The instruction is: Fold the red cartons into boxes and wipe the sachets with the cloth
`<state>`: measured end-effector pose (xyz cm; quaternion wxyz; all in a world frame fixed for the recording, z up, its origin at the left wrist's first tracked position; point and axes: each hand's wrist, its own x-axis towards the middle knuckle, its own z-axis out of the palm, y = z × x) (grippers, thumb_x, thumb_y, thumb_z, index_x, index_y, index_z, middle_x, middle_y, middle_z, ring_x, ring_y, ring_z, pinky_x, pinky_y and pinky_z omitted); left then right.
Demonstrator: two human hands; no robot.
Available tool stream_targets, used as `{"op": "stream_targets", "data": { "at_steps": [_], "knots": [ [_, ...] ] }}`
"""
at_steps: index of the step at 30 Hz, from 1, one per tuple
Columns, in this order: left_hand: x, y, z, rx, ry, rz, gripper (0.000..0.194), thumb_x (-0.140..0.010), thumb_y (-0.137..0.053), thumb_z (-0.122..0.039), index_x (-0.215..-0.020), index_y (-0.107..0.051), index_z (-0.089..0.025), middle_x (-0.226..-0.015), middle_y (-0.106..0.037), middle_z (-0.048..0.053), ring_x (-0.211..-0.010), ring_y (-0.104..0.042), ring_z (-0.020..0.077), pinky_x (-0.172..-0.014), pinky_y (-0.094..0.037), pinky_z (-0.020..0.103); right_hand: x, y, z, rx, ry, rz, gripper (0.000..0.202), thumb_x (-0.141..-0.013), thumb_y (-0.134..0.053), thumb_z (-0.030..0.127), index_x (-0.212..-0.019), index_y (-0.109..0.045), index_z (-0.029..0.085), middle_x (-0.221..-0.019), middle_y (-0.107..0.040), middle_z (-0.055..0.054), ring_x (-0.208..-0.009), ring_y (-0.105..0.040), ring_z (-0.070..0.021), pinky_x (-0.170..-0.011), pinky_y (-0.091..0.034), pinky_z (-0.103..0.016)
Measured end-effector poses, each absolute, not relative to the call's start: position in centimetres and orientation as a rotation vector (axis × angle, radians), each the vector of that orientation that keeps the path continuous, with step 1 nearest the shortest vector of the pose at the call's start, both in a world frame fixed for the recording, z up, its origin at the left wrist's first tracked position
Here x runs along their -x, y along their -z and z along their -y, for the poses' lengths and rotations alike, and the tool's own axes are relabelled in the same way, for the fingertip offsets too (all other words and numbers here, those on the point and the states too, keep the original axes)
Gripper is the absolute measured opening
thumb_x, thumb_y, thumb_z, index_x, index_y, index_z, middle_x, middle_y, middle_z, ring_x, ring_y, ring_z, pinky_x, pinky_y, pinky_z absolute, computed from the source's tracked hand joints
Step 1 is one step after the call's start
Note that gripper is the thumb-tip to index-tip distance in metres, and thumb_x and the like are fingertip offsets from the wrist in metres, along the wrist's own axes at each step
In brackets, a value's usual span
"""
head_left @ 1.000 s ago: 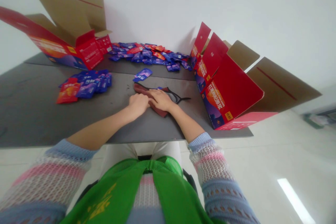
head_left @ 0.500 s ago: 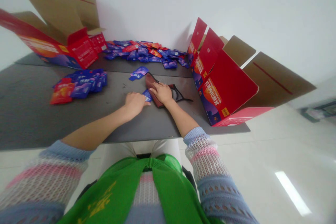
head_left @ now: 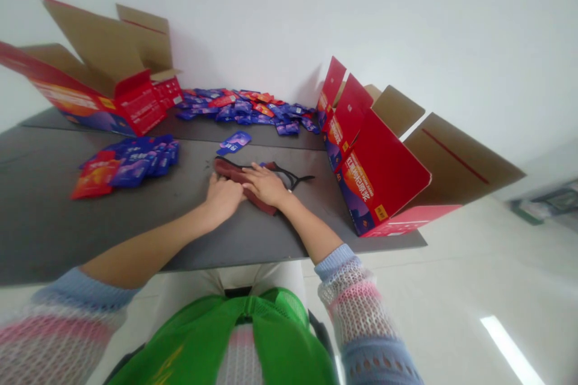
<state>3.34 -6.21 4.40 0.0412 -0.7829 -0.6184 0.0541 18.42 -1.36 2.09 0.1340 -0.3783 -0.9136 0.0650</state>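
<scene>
Red cartons (head_left: 382, 159) at ten and three o'clock show orange-and-purple printing; sachets (head_left: 241, 107) at eleven o'clock mix blue-violet and red-orange. The tabletop (head_left: 194, 252) is grey, the strapped piece (head_left: 226, 168) reddish-brown with black edging, the sleeves (head_left: 361, 307) blue-white-pink striped.

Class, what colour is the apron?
Bright green, with yellow marks at lower left; the head view shows it.

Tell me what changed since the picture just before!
The brown strappy thing slid left and closer to the person. The left hand moved onto it; the right hand is still on it. The red boxes stayed put.
</scene>
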Motion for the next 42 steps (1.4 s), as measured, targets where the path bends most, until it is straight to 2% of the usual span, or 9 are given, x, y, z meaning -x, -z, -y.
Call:
{"op": "stream_targets", "data": {
  "at_steps": [7,11,14,18,21,25,31,34,42],
  "knots": [
    [-4.0,-3.6,6.3,2.341,-0.194,1.931,0.052,-0.098,-0.046,-0.048,-0.109,-0.076,-0.007,-0.116,-0.07,0.026,-0.115,-0.061,0.0378,-0.096,-0.038,0.04,-19.9,-1.5,-0.8,1.262,-0.126,2.583,0.047,-0.099,-0.051,0.042,-0.144,-0.052,0.029,-0.151,-0.051,-0.002,-0.142,-0.043,-0.0274,-0.118,-0.035,-0.047],
    [-4.4,-3.8,6.4,2.352,-0.231,1.942,0.05,-0.097,-0.05,-0.048,-0.108,-0.076,-0.006,-0.115,-0.07,0.026,-0.114,-0.06,0.0378,-0.095,-0.037,0.04,-22.6,-2.9,-1.6,1.268,-0.193,2.466,0.046,-0.103,-0.042,0.038,-0.148,-0.048,0.029,-0.147,-0.056,-0.001,-0.133,-0.053,-0.0235,-0.112,-0.042,-0.039],
    [-4.3,-4.3,6.4,2.387,-0.219,1.937,0.05,-0.096,-0.051,-0.051,-0.104,-0.077,-0.008,-0.11,-0.072,0.024,-0.109,-0.062,0.0366,-0.097,-0.038,0.042,-23.4,-3.8,-1.6,1.191,-0.226,2.366,0.047,-0.105,-0.033,0.037,-0.15,-0.045,0.029,-0.149,-0.053,0.001,-0.136,-0.05,-0.0198,-0.113,-0.041,-0.035],
    [-4.0,-4.4,6.4,2.394,-0.157,1.944,0.049,-0.096,-0.05,-0.05,-0.112,-0.076,-0.013,-0.112,-0.073,0.022,-0.114,-0.061,0.0381,-0.111,-0.02,0.058,-21.3,-3.4,-0.6,1.01,-0.248,2.453,0.045,-0.104,-0.036,0.037,-0.146,-0.05,0.028,-0.15,-0.052,0.002,-0.144,-0.04,-0.0189,-0.12,-0.032,-0.037],
    [-3.9,-4.1,6.5,2.397,-0.177,1.968,0.047,-0.098,-0.046,-0.042,-0.125,-0.071,-0.013,-0.119,-0.071,0.021,-0.118,-0.059,0.0379,-0.114,-0.014,0.06,-19.6,-2.3,-0.1,0.86,-0.304,2.63,0.043,-0.103,-0.042,0.036,-0.144,-0.053,0.026,-0.148,-0.054,0.0,-0.146,-0.037,-0.0199,-0.121,-0.029,-0.041],
    [-4.0,-4.2,6.8,2.407,-0.167,1.95,0.05,-0.099,-0.043,-0.037,-0.136,-0.062,-0.009,-0.131,-0.065,0.023,-0.124,-0.055,0.0381,-0.113,-0.022,0.054,-19.6,-1.4,-0.6,0.718,-0.388,2.744,0.047,-0.101,-0.048,0.036,-0.147,-0.049,0.028,-0.153,-0.049,-0.003,-0.147,-0.035,-0.0205,-0.12,-0.027,-0.045],
    [-4.1,-5.0,7.2,2.416,-0.195,2.027,0.05,-0.099,-0.043,-0.043,-0.116,-0.074,-0.007,-0.114,-0.071,0.024,-0.116,-0.059,0.0373,-0.09,-0.043,0.039,-19.5,-1.0,-1.3,0.8,-0.334,2.72,0.049,-0.1,-0.05,0.037,-0.148,-0.048,0.026,-0.152,-0.05,-0.004,-0.147,-0.035,-0.0218,-0.121,-0.025,-0.044],
    [-4.1,-4.8,7.1,2.377,-0.149,2.074,0.052,-0.096,-0.047,-0.05,-0.11,-0.076,-0.009,-0.115,-0.071,0.024,-0.112,-0.06,0.0359,-0.083,-0.046,0.036,-19.3,-0.9,-1.5,0.914,-0.276,2.678,0.047,-0.1,-0.05,0.038,-0.146,-0.05,0.027,-0.151,-0.051,-0.004,-0.145,-0.038,-0.0207,-0.121,-0.026,-0.041],
    [-4.4,-3.7,6.9,2.356,-0.108,1.973,0.056,-0.096,-0.045,-0.051,-0.105,-0.076,-0.006,-0.11,-0.071,0.025,-0.111,-0.059,0.0356,-0.086,-0.044,0.036,-24.3,-2.2,-2.9,1.103,-0.247,2.438,0.047,-0.102,-0.046,0.036,-0.147,-0.049,0.025,-0.147,-0.056,-0.002,-0.134,-0.052,-0.0178,-0.113,-0.038,-0.032]
  ]
}}
